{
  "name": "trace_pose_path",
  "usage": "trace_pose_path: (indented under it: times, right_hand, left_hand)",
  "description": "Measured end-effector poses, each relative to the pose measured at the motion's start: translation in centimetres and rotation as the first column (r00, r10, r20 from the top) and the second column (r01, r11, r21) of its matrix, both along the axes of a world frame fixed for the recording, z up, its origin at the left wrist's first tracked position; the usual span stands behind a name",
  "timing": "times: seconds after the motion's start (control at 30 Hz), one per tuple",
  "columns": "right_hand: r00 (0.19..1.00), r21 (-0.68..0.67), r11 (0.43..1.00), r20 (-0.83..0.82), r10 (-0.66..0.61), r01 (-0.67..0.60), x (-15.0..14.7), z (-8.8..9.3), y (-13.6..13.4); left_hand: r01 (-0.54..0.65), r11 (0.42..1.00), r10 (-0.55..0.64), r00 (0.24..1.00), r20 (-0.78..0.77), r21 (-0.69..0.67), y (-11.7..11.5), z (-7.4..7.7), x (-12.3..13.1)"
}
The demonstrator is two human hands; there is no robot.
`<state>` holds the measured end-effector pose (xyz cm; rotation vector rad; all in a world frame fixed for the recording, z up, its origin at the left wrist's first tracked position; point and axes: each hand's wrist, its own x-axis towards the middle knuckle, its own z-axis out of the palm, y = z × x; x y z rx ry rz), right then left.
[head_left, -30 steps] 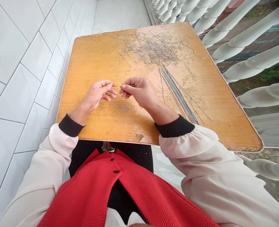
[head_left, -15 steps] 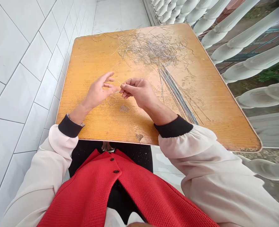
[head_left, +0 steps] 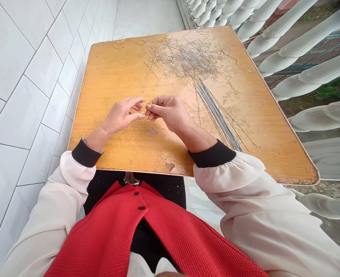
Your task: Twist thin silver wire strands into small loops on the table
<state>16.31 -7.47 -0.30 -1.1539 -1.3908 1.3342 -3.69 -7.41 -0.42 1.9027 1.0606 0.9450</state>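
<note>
Pinched in the fingertips of my right hand [head_left: 171, 113] is a thin wire, part of which curves across the fingers. My left hand [head_left: 119, 115] is just to the left, its thumb and fingers apart and bent around the wire's end near the right fingertips. Whether the left fingers touch the wire is too fine to tell. Below and behind the left hand, loops of thin wire [head_left: 137, 123] show close to the table surface; the hand hides part of them.
A tangled heap of wire [head_left: 187, 59] lies on the far part of the wooden table [head_left: 109, 69]. A bundle of straight grey wires [head_left: 220, 115] runs from it toward my right sleeve. White balusters [head_left: 291, 54] stand on the right, a tiled wall [head_left: 37, 80] on the left.
My left hand has dropped slightly, and its raised fingers have curled in toward the wire. The right hand keeps its pinch in nearly the same place.
</note>
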Motion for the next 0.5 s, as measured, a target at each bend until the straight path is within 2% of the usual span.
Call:
trace_pose_path:
  times: [0.17, 0.33, 0.4, 0.5]
  right_hand:
    - [1.000, -0.029, 1.000, -0.008, -0.012, 0.012, -0.2, 0.3, -0.1]
    - [0.998, -0.012, 0.999, -0.035, -0.042, 0.042, -0.1, 0.2, 0.0]
    - [0.995, -0.003, 0.996, -0.049, -0.084, 0.084, -0.1, 0.0, 0.1]
    - [0.989, 0.008, 0.991, -0.068, -0.132, 0.132, -0.1, -0.2, 0.3]
  left_hand:
    - [-0.007, 1.000, 0.008, 0.999, 0.048, -0.018, 0.1, -0.3, 0.0]
    - [-0.047, 0.995, 0.057, 0.991, 0.118, -0.087, 0.0, 0.5, 0.4]
    - [-0.086, 0.984, 0.111, 0.981, 0.160, -0.154, -0.1, 0.8, 0.6]
    - [-0.104, 0.940, 0.183, 0.957, 0.224, -0.324, -0.3, 0.9, 0.9]
